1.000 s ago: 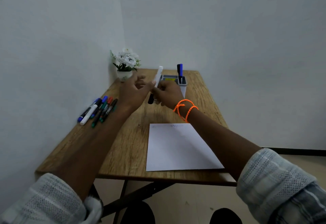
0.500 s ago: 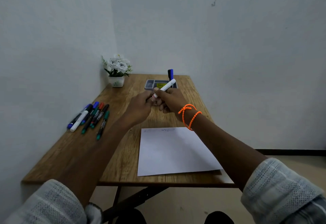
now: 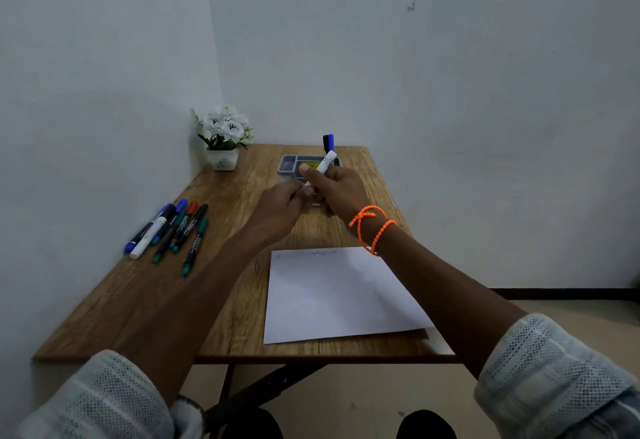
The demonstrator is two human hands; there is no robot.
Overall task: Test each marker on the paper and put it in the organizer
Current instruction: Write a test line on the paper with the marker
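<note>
My right hand (image 3: 341, 189) grips a white-barrelled marker (image 3: 325, 162), its upper end pointing up and away toward the grey organizer (image 3: 288, 163). My left hand (image 3: 280, 204) meets the marker's lower end, fingers curled round it; that end is hidden between the hands. One blue-capped marker (image 3: 328, 142) stands upright in the organizer. A white sheet of paper (image 3: 339, 295) lies on the wooden table (image 3: 138, 300) below my hands, with a small blue scribble (image 3: 322, 253) near its far edge. Several markers (image 3: 173, 229) lie in a row at the table's left side.
A small pot of white flowers (image 3: 223, 135) stands in the far left corner against the wall. Walls close the table on the left and behind. The table's near edge runs just above my sleeves.
The marker has tilted from near upright to a slant toward the right, and both hands have closed together on its lower end. The view has dipped slightly.
</note>
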